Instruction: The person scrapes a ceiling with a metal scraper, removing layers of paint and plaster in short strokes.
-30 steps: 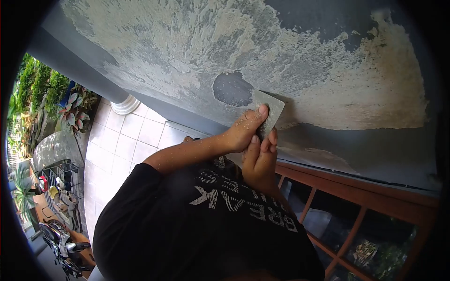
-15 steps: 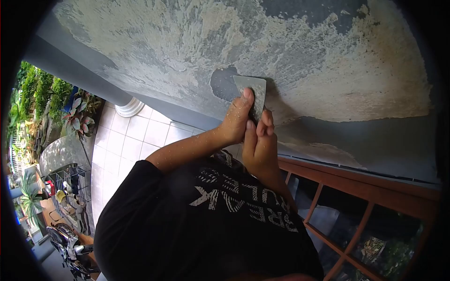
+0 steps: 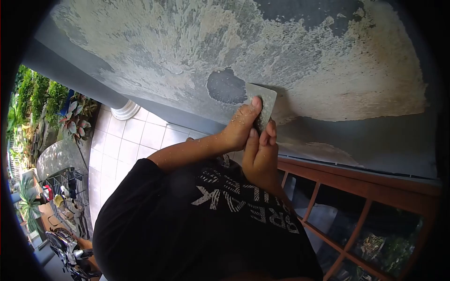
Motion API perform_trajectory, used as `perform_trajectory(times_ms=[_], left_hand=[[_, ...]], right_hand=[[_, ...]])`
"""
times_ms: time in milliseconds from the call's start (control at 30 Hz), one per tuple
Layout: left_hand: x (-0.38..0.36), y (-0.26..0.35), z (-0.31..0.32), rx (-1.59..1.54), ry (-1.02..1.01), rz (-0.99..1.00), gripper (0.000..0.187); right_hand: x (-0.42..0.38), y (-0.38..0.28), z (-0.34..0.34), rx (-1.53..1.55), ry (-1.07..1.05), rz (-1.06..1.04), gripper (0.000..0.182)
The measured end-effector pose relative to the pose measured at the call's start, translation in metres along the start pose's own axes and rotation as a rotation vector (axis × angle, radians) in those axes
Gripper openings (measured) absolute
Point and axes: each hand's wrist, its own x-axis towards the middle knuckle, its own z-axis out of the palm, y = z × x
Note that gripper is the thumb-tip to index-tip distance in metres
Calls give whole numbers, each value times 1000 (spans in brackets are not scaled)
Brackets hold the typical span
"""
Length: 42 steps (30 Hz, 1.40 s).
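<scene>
My left hand [image 3: 241, 124] is closed round a flat scraper [image 3: 266, 99], its thumb pressed along the blade. Dust and small flakes cling to my left hand and forearm. My right hand [image 3: 260, 152] is closed just below, with curled fingertips at the lower end of the scraper; the handle is hidden by the hands. The blade's upper edge lies at the wall [image 3: 300, 65], whose surface is rough with patchy pale and grey coating. Beside the blade's left corner is a smooth dark grey patch [image 3: 227, 86].
A brown-framed window [image 3: 344, 187] runs along the lower right. At left are a round column [image 3: 84, 70] with a white base, white floor tiles [image 3: 129, 147], plants [image 3: 77, 119], a metal rack [image 3: 70, 187] and a motorcycle [image 3: 70, 248].
Both hands and the scraper have moved a little right and down across the wall. More of the dark grey patch shows now to the left of the blade.
</scene>
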Motion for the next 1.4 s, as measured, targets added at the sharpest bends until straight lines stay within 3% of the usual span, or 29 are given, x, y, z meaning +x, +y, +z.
perform_trajectory(times_ms=[100, 167, 233, 333, 367, 467, 533, 633, 700, 767, 867, 900, 1000, 1033, 1067, 1133, 1233, 1367, 1400], left_hand=[[1, 3, 1, 97, 54, -2, 71], [-2, 4, 2, 116, 53, -47, 71], [-4, 2, 2, 70, 14, -95, 72], [-2, 4, -7, -14, 106, 21, 73], [0, 5, -12, -8, 116, 104, 74], [-8, 15, -11, 47, 7, 25, 74], [-6, 10, -3, 128, -40, -98, 73], [-2, 9, -4, 63, -44, 1, 74], [-2, 15, -5, -37, 14, 127, 75], [-6, 22, -7, -49, 33, 99, 75], [-7, 19, -2, 123, -41, -20, 74], [-5, 12, -1, 55, -34, -99, 74], [-4, 11, -6, 157, -55, -78, 73], [-6, 14, -6, 115, -8, -14, 73], [-8, 20, -4, 74, 38, 54, 72], [-8, 27, -10, -7, 210, 132, 72], [-12, 31, -26, 107, 56, 117, 74], [-17, 19, -32, 387, 180, -18, 72], [-19, 18, -28, 427, 232, -51, 72]], right_hand=[[0, 4, -4, 204, -135, 251, 29], [-5, 3, -2, 262, -126, 302, 29], [-8, 7, 3, 200, -41, 168, 29], [13, -2, 4, 129, -10, 0, 29], [13, 0, 6, 179, -37, 16, 29], [10, 0, 9, 253, -17, -25, 29], [-9, 7, 12, 213, -30, 164, 21], [2, 1, 10, 195, 72, 62, 11], [20, -7, 4, 152, -30, 26, 15], [20, -8, 8, 151, -84, 24, 15], [7, -6, 15, 255, 194, -38, 14], [0, -1, 12, 303, 135, 73, 19], [-4, 1, 8, 172, 29, 86, 27], [3, -9, 5, 233, 2, 121, 21], [20, -15, 9, 224, 106, -1, 9], [30, -7, 16, 393, -138, 90, 9], [22, 4, 29, 499, -36, 17, 15], [-2, 22, 15, 1014, -277, 398, 14], [-5, 23, 18, 1029, -246, 443, 13]])
